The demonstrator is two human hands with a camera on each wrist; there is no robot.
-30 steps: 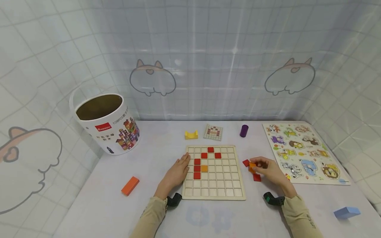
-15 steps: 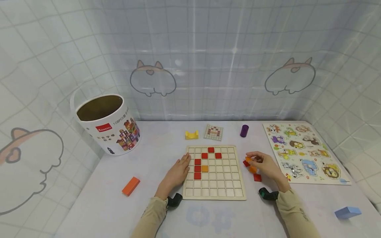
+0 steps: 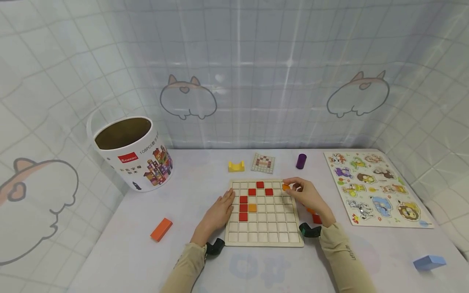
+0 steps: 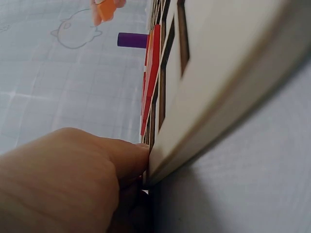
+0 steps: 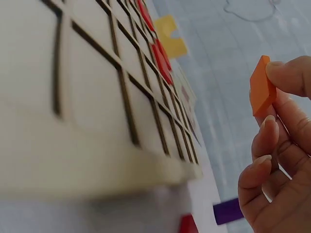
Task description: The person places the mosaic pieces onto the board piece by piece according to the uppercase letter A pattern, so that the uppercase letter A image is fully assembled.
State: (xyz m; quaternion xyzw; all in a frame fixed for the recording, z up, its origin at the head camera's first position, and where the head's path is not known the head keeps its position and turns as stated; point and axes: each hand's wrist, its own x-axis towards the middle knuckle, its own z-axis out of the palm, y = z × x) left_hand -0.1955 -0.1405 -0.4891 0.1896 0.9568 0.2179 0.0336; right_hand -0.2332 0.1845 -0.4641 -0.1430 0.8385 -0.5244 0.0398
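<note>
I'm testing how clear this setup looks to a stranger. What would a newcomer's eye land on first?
Probably the big white bucket at the back left, its dark mouth facing up. Next, the six red tiles standing out on the pale grid board in the middle, with the right hand pinching an orange tile by its far right corner. Then the colourful animal puzzle on the right.

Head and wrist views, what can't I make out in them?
Head view: loose tiles, partly hidden by the right hand, so uncountable.
Head view: bucket, its floor hidden by its front wall.
Head view: card, exact pattern too small to read.
Left wrist view: left hand, lower fingers lost in shadow.
Right wrist view: board, cut off at left.
</note>
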